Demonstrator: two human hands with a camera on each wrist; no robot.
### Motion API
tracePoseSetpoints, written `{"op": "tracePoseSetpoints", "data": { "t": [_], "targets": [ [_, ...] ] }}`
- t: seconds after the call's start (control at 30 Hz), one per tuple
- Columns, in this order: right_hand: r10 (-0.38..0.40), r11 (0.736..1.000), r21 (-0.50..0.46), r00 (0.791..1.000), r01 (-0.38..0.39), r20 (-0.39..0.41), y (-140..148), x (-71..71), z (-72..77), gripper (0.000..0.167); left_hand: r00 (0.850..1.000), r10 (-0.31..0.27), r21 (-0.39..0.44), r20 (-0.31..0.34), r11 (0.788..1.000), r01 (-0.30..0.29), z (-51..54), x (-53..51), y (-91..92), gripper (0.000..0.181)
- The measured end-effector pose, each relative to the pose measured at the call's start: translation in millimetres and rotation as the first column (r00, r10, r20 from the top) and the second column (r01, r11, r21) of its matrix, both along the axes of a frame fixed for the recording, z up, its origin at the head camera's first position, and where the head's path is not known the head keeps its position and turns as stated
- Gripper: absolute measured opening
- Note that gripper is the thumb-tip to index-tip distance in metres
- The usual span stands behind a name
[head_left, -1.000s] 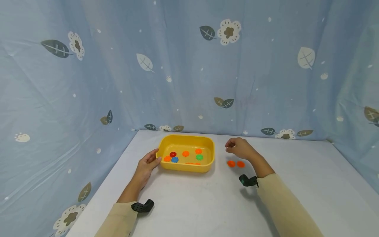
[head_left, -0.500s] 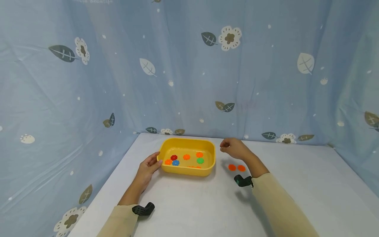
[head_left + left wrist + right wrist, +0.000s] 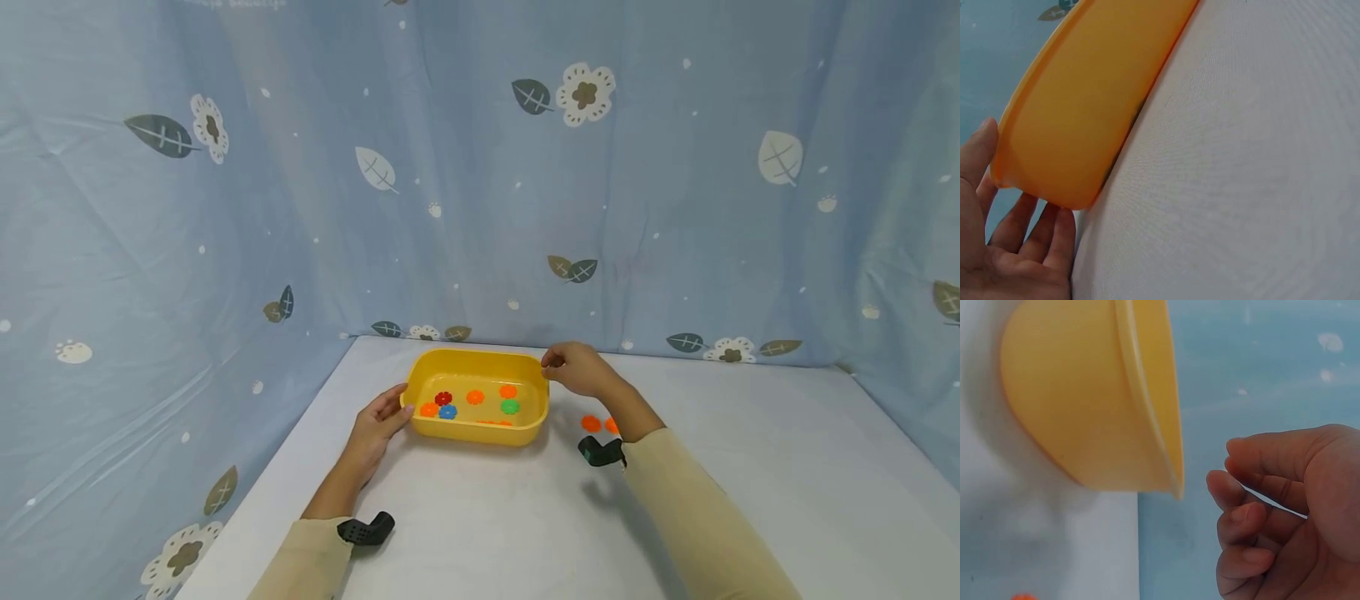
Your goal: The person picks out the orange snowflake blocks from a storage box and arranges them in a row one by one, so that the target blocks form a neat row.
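A yellow plastic basin (image 3: 468, 431) stands on the white table, with several small flower-shaped pieces inside: red (image 3: 443, 398), blue (image 3: 447, 412), green (image 3: 510, 407) and several orange ones (image 3: 475, 397). The basin's front wall partly hides some orange pieces. My left hand (image 3: 381, 421) grips its left end, thumb at the rim and fingers against the end wall, as the left wrist view shows. Near the right rim is my right hand (image 3: 576, 368), fingers loosely bent. In the right wrist view that hand (image 3: 1285, 506) is apart from the basin (image 3: 1079, 394), and nothing shows between its fingers.
Two orange flower pieces (image 3: 591, 423) lie on the table (image 3: 480, 517) right of the basin, one partly hidden by the right forearm. A blue patterned curtain (image 3: 480, 208) hangs behind the table and at both sides.
My right hand has moved left, from above the two orange pieces to the basin's right rim. The left hand stays on the basin. The head view has tilted slightly.
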State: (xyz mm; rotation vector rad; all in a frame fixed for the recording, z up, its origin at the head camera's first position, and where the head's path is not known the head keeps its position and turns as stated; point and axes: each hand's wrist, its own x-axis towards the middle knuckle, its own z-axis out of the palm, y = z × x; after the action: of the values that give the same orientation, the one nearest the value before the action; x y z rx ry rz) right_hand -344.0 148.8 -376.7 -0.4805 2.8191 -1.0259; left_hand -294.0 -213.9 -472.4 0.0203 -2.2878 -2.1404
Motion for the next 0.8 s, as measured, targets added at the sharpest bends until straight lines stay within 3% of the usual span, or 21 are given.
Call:
{"op": "tracePoseSetpoints", "data": {
  "t": [0.33, 0.8],
  "targets": [
    [0.022, 1.000, 0.003, 0.999, -0.022, -0.027, -21.5, -5.9, 0.9, 0.013, 1.000, 0.007, 0.019, 0.001, 1.000, -0.007, -2.1, -0.7, -0.7, 0.051],
    [0.054, 0.999, -0.008, 0.998, -0.054, 0.011, -51.2, -8.6, -7.6, 0.012, 1.000, 0.010, 0.024, -0.011, 1.000, -0.010, -1.5, -0.1, -0.6, 0.050]
  ]
}}
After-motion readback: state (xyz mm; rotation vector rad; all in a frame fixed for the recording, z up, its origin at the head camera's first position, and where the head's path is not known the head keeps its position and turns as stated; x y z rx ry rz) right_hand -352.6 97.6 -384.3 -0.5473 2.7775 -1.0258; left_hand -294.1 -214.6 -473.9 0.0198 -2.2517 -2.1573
